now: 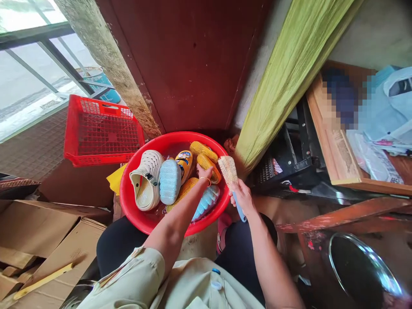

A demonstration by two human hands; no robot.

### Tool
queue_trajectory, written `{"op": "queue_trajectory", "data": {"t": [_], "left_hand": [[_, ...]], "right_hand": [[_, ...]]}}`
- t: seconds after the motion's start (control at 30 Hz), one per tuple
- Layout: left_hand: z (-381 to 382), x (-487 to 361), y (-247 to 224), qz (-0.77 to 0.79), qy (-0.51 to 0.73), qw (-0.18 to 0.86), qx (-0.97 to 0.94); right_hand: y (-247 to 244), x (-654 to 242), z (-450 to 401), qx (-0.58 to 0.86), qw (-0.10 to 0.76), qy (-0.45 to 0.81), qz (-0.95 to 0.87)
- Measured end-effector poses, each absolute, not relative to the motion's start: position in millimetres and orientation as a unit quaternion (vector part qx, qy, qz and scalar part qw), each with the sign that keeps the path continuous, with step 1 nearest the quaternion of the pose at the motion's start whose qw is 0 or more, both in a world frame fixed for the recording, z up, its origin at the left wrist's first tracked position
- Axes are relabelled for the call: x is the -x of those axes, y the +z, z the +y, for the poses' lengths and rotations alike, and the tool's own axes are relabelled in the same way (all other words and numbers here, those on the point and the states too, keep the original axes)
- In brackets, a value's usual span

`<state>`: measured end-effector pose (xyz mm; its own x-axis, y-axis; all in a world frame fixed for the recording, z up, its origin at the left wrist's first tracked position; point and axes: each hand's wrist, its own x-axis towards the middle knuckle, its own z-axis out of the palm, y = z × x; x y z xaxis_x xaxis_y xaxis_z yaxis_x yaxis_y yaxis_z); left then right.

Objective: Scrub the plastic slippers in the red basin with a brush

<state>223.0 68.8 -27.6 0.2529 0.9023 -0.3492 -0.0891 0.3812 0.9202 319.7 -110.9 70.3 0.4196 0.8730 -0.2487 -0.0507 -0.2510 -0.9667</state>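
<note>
My right hand (pixel 243 198) is closed around the blue handle of a scrub brush (pixel 228 169), its pale bristles above the basin's right rim. My left hand (pixel 204 172) reaches into the red basin (pixel 128 201) and grips a small yellow shoe (pixel 210 165), partly hidden by the fingers. Another small yellow shoe (pixel 202 149) lies just behind it. A white clog (pixel 148 176), a light blue sole (pixel 170 182) and a yellow clog with cartoon pictures (pixel 184 163) sit to the left. Partly under my left forearm are a yellow textured sole (pixel 185 193) and a blue ribbed shoe (pixel 206 202).
Behind the basin on the left is a red plastic crate (pixel 103 133). Cardboard boxes (pixel 38 223) lie at the far left. A dark red door (pixel 189 64) stands behind, with a green curtain (pixel 283 86) beside it. A wooden shelf (pixel 334 150) and round metal lid (pixel 360 270) are at right.
</note>
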Motion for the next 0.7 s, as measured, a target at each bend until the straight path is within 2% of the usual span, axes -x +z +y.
{"op": "queue_trajectory", "data": {"t": [0.1,0.3,0.4,0.57,0.7], "left_hand": [[65.0,-208.6,-14.1,0.522,0.370,0.689,-0.341],[51.0,-156.5,22.3,0.384,0.437,0.728,-0.364],[44.9,-133.0,34.2,0.342,0.446,0.738,-0.373],[25.1,-108.3,37.3,0.284,0.378,0.814,-0.337],[17.5,-91.3,34.9,0.274,0.396,0.824,-0.300]], "right_hand": [[68.2,-320.9,-109.8,0.694,0.487,0.405,-0.344],[57.5,-304.5,-110.8,0.735,0.405,0.199,-0.505],[53.5,-280.3,-109.5,0.706,0.359,0.180,-0.583],[64.6,-247.1,-69.4,0.712,0.285,0.135,-0.627],[76.1,-249.6,-31.6,0.742,0.308,0.141,-0.578]]}}
